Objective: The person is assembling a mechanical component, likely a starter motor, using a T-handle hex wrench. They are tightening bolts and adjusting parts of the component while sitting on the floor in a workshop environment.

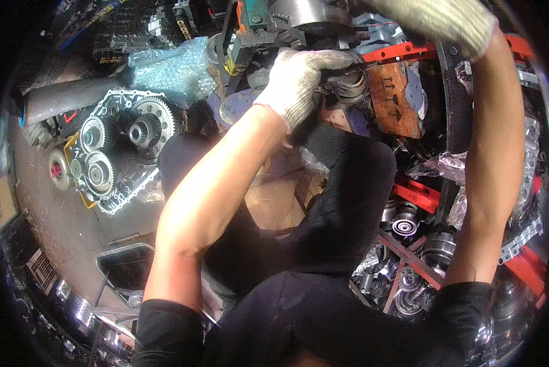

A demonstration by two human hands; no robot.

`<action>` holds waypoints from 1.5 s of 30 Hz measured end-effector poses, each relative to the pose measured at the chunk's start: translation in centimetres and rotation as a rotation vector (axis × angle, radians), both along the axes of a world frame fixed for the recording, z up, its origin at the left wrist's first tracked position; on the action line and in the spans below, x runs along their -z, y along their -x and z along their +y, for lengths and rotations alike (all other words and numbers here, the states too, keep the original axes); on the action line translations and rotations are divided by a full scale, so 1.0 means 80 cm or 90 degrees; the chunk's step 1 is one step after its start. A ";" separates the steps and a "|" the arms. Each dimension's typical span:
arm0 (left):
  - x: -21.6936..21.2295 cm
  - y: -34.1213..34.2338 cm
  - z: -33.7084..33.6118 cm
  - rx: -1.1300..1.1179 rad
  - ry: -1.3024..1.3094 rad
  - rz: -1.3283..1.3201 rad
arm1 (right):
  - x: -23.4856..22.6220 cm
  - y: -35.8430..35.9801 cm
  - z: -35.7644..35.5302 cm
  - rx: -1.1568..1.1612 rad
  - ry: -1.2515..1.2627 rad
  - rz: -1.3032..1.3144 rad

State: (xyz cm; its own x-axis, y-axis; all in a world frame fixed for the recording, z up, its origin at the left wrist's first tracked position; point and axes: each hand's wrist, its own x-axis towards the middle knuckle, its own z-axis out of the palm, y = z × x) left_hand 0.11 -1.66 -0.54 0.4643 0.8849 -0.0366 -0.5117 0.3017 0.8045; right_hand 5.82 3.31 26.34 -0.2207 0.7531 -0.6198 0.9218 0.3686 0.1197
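by 1 metal cylinder (311,13) | left hand (296,79), right hand (449,23) gloved | each grip: cannot tell | leftward, 3 large gears (99,173)

This is a messy machine workshop. An open metal case (132,190) with big toothed wheels (97,174) sits by the right edge of the dirty floor (63,229). Round metal parts (404,227) are piled between the bars of a red frame (416,194). The left hand (294,81) wears a work glove (287,98).
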 end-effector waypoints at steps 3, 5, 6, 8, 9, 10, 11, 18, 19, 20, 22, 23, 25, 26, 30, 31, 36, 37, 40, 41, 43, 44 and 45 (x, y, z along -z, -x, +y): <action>0.004 -0.004 0.005 -0.024 -0.100 0.089 | 0.008 -0.004 0.019 0.034 -0.070 0.029; 0.008 -0.004 0.006 -0.023 -0.153 0.148 | 0.015 -0.008 0.022 0.002 -0.130 0.089; 0.010 -0.004 0.006 -0.024 -0.164 0.118 | 0.014 -0.009 0.019 0.024 -0.135 0.079; 0.013 -0.005 0.008 -0.011 -0.176 0.123 | 0.010 -0.011 0.010 0.068 -0.146 0.058; 0.014 -0.004 0.008 0.005 -0.135 0.095 | 0.017 -0.012 0.010 0.090 -0.198 0.046; 0.014 -0.003 0.006 0.004 -0.149 0.100 | 0.017 -0.011 0.007 0.100 -0.229 0.043; 0.014 -0.002 0.006 -0.015 -0.223 0.137 | 0.021 -0.013 0.007 0.110 -0.260 0.041; 0.011 0.003 0.007 -0.015 -0.321 0.192 | 0.037 -0.032 0.019 -0.057 -0.277 0.025; 0.011 0.002 0.008 -0.024 -0.315 0.179 | 0.038 -0.032 0.017 -0.110 -0.299 0.052; 0.013 0.001 0.008 -0.009 -0.248 0.153 | 0.037 -0.032 0.016 -0.123 -0.304 0.087; 0.015 -0.002 0.007 -0.019 -0.226 0.180 | 0.033 -0.030 0.009 -0.108 -0.296 0.164; 0.016 -0.004 0.007 -0.005 -0.144 0.149 | 0.032 -0.029 0.005 -0.141 -0.288 0.199; 0.018 -0.006 0.009 -0.006 -0.111 0.143 | 0.030 -0.034 -0.003 -0.271 -0.276 0.258; 0.018 -0.007 0.010 0.006 -0.048 0.097 | 0.027 -0.035 -0.002 -0.276 -0.230 0.228; 0.019 -0.005 0.010 -0.007 -0.133 0.090 | 0.050 -0.073 -0.012 -0.444 -0.285 0.193; 0.019 -0.003 0.008 -0.036 -0.208 0.134 | 0.056 -0.082 -0.018 -0.459 -0.343 0.173; 0.009 -0.002 0.009 -0.005 -0.110 0.105 | 0.072 -0.085 -0.043 -0.424 -0.489 0.183; 0.007 -0.002 0.009 -0.010 -0.096 0.096 | 0.065 -0.076 -0.049 -0.345 -0.437 0.177; -0.001 0.003 0.004 -0.006 0.066 0.013 | 0.039 -0.048 -0.059 -0.123 -0.292 0.097; -0.003 0.006 0.004 -0.031 -0.187 0.176 | 0.029 -0.039 -0.056 -0.054 -0.254 0.069; -0.004 0.010 0.004 -0.046 -0.306 0.247 | 0.016 -0.034 -0.042 0.162 -0.103 0.043; -0.004 0.011 0.003 -0.054 -0.358 0.262 | 0.021 -0.039 -0.040 0.161 -0.108 0.036; -0.003 0.010 0.003 -0.026 -0.315 0.259 | 0.028 -0.050 -0.031 0.116 -0.151 0.056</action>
State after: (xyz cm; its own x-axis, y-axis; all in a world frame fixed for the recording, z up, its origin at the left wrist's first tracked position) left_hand -0.67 -1.39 -0.29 0.4647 0.8589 0.2152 -0.1401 -0.1686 0.9757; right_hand 9.86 0.84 24.11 -0.1136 0.9066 -0.4065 0.9809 0.1673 0.0991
